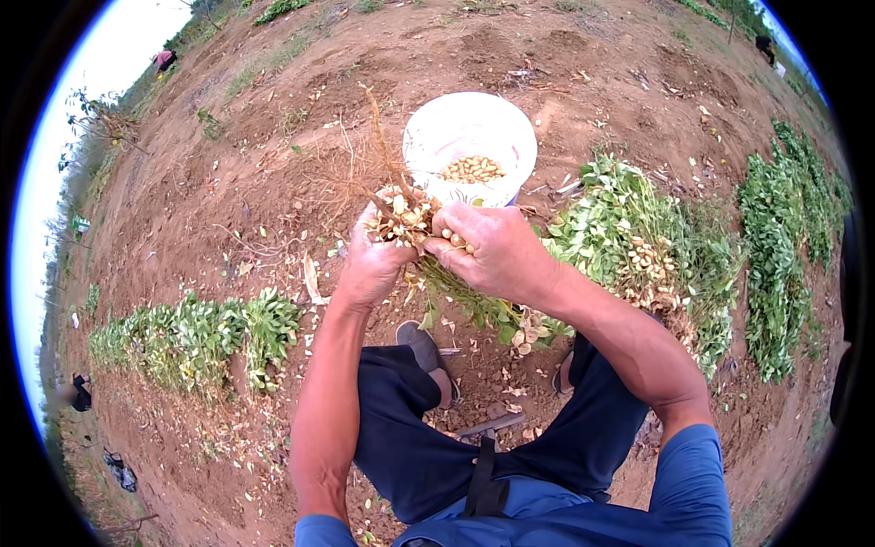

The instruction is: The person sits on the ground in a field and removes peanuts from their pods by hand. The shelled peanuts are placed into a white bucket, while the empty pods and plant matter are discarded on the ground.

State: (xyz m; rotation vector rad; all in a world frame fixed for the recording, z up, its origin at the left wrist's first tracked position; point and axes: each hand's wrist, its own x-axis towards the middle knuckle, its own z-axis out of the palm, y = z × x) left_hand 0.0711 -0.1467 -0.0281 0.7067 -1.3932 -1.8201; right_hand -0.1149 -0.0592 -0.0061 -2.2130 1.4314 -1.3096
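Observation:
My left hand [374, 263] is closed around the root end of a bunch of peanut plants [407, 215], whose bare roots point up and away from me. The leafy stems [472, 294] hang down to the right beneath my hands. At the right side of the roots, my right hand [495, 249] holds several peanut pods [456, 239] in its curled fingers. Just beyond my hands stands a white bucket [418, 147], with loose peanut pods [473, 169] at its bottom.
Pulled peanut plants [605, 212] with pods lie close on my right, beside another leafy row [779, 253]. More plants [198, 338] lie at left. Bare soil [273, 171] carries dry leaves. Distant people [82, 393] [164, 60] are at the left edge, and a dark bag [120, 472] lies lower left.

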